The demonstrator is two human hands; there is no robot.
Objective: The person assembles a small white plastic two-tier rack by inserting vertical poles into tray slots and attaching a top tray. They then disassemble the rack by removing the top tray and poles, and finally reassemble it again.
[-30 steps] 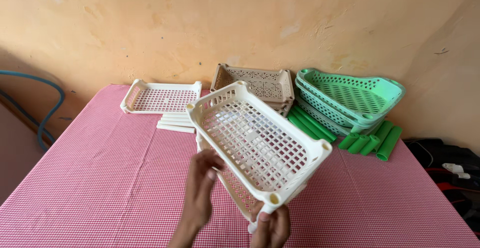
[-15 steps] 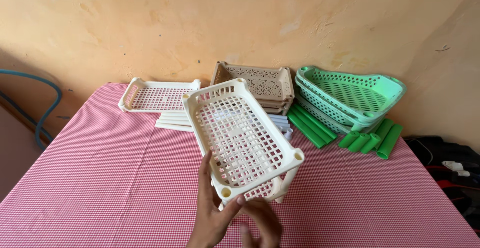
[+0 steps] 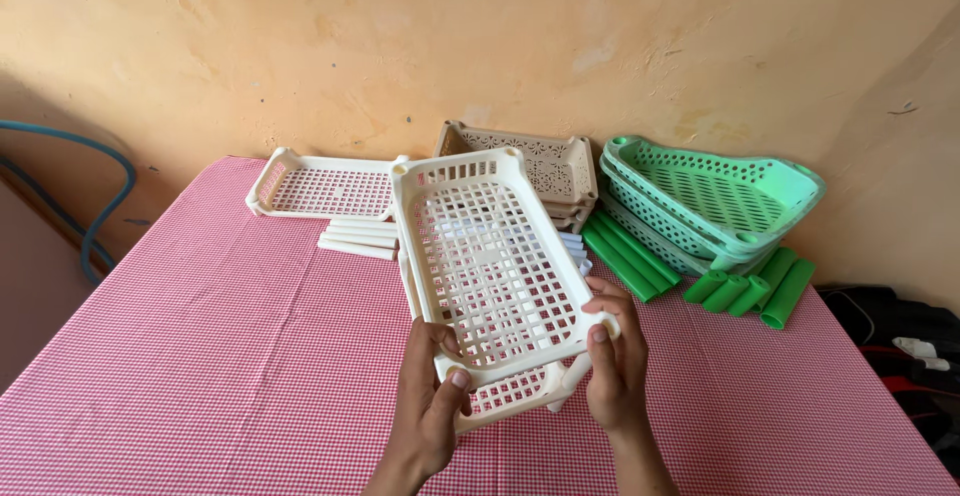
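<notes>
both the left hand and right hand clamp the white basket by its near corners, tilting it up over the table

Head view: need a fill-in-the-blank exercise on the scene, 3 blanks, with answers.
1. Both hands, left hand and right hand, hold a white perforated ____.
2. The tablecloth has a red-and-white ____ pattern.
3. The stacked trays at the right by the wall, with loose tubes in front of them, are ____ in colour.

Missing words: tray; checked; green
</notes>
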